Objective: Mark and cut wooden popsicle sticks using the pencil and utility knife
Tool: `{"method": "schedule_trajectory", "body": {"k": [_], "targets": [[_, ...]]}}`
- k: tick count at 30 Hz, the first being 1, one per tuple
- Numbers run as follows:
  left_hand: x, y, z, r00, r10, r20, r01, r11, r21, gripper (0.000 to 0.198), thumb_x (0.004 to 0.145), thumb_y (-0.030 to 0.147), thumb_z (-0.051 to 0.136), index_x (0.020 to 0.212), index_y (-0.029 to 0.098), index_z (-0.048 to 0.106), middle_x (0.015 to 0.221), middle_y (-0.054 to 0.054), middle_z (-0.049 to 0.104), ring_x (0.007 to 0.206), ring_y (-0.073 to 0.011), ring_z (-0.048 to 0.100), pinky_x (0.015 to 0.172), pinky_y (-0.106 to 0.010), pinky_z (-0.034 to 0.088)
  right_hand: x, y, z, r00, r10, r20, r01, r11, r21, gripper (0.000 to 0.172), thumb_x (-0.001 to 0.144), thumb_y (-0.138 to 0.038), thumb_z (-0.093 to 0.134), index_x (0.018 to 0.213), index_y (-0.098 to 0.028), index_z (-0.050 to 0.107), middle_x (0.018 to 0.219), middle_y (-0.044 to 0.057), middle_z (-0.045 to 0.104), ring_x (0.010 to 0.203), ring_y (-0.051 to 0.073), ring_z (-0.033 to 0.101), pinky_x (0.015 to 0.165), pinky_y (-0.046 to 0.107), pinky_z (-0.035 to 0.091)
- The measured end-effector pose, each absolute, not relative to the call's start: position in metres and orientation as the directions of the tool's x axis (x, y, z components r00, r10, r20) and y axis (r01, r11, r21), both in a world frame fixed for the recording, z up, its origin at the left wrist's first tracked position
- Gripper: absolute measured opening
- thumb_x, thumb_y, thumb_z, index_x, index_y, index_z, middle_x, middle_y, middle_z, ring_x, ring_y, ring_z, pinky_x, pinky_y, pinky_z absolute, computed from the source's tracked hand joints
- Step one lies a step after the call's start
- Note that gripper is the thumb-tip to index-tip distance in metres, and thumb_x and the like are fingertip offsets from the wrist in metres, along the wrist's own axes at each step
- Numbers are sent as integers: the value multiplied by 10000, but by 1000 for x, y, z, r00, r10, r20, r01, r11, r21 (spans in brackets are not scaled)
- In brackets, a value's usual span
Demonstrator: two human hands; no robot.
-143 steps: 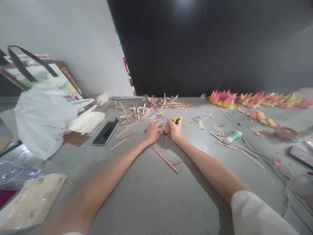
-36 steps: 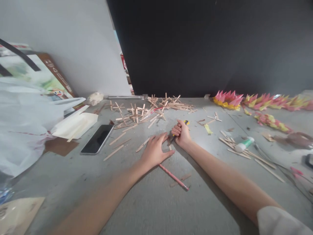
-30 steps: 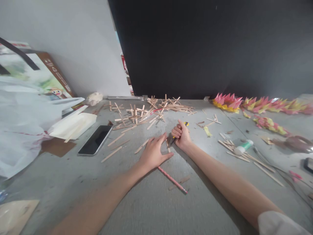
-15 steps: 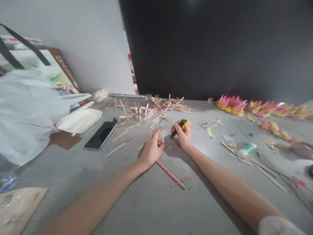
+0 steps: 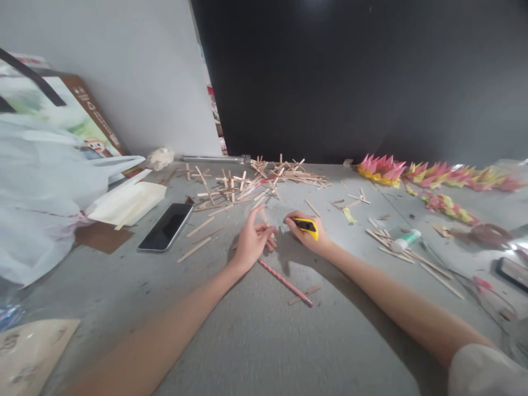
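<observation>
My left hand pinches a small wooden craft stick between thumb and fingers, over the middle of the table. Another short wooden piece shows just under those fingertips. Gripped in my right hand is a yellow and black utility knife; whether its blade is out I cannot tell. The two hands are apart, with a narrow gap between them. A pink striped pencil lies below the left hand, over a thin stick.
Crossed craft sticks are heaped at the back. A phone, a paper tray and a plastic bag lie left. Rightward are a glue stick, loose sticks and pink-yellow folded paper. A dark panel stands behind.
My right hand has turned the knife, so its yellow end now points right and down. The stick in my left hand has tilted. The whole view has shifted slightly.
</observation>
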State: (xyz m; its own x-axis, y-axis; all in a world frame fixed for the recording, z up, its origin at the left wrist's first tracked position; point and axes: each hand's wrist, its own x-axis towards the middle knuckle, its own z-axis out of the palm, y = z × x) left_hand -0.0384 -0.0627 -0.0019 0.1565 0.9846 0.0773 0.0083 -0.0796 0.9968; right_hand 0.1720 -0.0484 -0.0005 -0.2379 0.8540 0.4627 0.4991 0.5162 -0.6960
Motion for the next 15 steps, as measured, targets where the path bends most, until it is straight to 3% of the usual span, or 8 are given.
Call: {"method": "schedule_trajectory", "body": {"k": [2, 5, 15], "targets": [[-37, -64, -3, 170, 982, 82, -9, -82, 997, 838, 904, 396, 734, 1594, 228, 290, 832, -11, 739, 546, -146, 688, 531, -237, 551, 178, -58, -3, -230, 860, 455, 421, 510, -750, 294, 1037, -450, 568, 1075, -216, 741, 920, 43, 785, 756, 163, 728, 727, 253, 531], [-37, -64, -4, 197, 976, 88, 0, -89, 996, 840, 931, 401, 709, 1624, 228, 267, 847, -19, 739, 569, -139, 687, 557, -241, 568, 181, -67, -6, -197, 871, 450, 351, 491, -797, 300, 1055, -424, 541, 1185, -220, 719, 905, 49, 791, 741, 162, 753, 694, 250, 562], [-40, -70, -7, 294, 953, 68, 86, -97, 992, 797, 965, 442, 676, 1632, 221, 298, 890, -32, 759, 650, -148, 703, 687, -275, 595, 171, -76, -11, -292, 745, 600, 389, 666, -637, 212, 1002, -228, 593, 1205, -233, 655, 918, 31, 804, 736, 130, 775, 720, 213, 602]]}}
